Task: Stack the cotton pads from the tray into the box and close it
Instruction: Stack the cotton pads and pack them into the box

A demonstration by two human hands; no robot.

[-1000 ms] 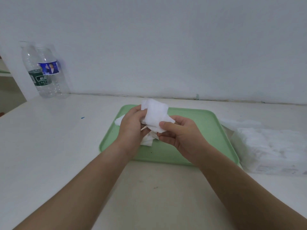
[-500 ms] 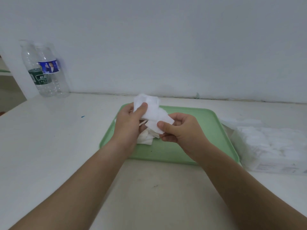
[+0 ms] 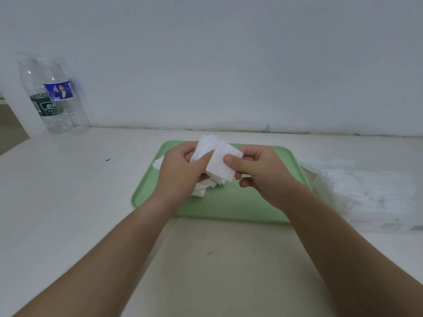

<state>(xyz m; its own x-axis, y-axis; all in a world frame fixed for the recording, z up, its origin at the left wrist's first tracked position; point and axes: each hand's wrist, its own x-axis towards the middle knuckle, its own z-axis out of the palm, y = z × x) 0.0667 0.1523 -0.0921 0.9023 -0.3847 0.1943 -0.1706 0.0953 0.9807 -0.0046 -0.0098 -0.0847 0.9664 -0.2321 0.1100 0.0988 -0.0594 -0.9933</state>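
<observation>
Over the green tray (image 3: 231, 207), both hands hold white square cotton pads (image 3: 217, 161). My left hand (image 3: 180, 172) grips a bunch of pads from the left, thumb across them. My right hand (image 3: 263, 172) pinches the front pad with its thumb on top. More loose pads (image 3: 201, 188) lie on the tray beneath my left hand, and one corner (image 3: 158, 163) pokes out at the tray's left edge. The clear plastic box (image 3: 370, 197), filled with white pads, stands right of the tray with its lid (image 3: 327, 162) open at the back.
Two clear water bottles (image 3: 55, 99) stand at the far left against the white wall (image 3: 229, 65). The white table (image 3: 68, 191) spreads left of the tray and in front of it.
My hands have drawn closer together and the pads have been turned and gathered. The front pad now lies flat under my right thumb.
</observation>
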